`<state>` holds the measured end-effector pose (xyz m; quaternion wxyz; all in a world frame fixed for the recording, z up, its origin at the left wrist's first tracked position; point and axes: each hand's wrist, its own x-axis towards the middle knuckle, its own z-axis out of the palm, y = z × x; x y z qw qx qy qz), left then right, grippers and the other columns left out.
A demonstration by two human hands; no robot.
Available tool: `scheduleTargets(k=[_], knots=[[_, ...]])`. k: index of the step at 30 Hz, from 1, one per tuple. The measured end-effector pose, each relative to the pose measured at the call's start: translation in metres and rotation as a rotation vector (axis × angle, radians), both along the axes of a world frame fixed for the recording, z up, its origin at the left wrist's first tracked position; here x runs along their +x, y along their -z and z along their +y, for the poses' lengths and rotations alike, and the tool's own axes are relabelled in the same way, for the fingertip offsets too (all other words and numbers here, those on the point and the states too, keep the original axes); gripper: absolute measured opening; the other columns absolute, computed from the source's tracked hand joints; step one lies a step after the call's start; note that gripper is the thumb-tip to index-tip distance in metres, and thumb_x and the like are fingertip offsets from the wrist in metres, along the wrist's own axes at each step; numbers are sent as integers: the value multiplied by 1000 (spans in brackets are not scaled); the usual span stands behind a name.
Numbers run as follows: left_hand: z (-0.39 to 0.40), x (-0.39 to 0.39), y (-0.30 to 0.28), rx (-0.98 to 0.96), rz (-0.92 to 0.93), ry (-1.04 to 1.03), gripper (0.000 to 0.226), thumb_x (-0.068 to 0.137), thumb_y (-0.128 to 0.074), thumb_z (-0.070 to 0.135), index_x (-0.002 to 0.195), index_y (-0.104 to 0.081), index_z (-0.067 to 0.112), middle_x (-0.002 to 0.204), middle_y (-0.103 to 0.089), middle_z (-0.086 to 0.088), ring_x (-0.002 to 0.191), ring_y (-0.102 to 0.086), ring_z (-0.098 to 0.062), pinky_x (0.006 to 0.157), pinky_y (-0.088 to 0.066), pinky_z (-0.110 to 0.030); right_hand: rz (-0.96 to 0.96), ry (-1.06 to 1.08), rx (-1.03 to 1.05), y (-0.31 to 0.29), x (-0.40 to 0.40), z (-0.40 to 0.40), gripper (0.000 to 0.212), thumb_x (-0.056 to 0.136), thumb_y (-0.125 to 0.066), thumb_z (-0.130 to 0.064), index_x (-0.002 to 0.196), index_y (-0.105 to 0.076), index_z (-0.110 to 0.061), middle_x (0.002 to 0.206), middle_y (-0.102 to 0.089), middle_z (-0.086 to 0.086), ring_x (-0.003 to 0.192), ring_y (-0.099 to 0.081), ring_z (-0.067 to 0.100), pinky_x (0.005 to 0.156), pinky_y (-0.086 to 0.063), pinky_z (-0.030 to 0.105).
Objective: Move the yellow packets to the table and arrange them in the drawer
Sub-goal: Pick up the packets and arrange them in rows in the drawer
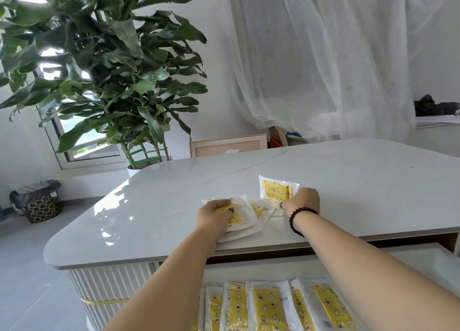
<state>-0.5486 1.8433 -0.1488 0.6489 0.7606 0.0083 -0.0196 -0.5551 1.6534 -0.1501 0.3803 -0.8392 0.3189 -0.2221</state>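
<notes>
Step in hand: picking up. Left hand gripped yellow packets on the surface; right hand, fingers curled, held another packet beside them. Next: lower both into the open drawer beside the filed row.

A tall leafy plant is standing at the far left in a white pot, green bands tying its stems. Behind it a window is letting in daylight. Sheer white curtains are hanging at the far right, a framed panel leaning below them. A patterned bin is sitting on the floor, left
</notes>
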Motion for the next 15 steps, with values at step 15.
scheduleTargets(k=[15], knots=[[-1,-4,-5,53,-11,25,31,90,-58,6,113,-67,23,91,-64,2,74,-59,-16,60,-45,-22,-130,42,350,-12,-21,-22,8,72,-72,-4,79,-67,-7,65,-57,3,57,-52,17,44,-31,19]])
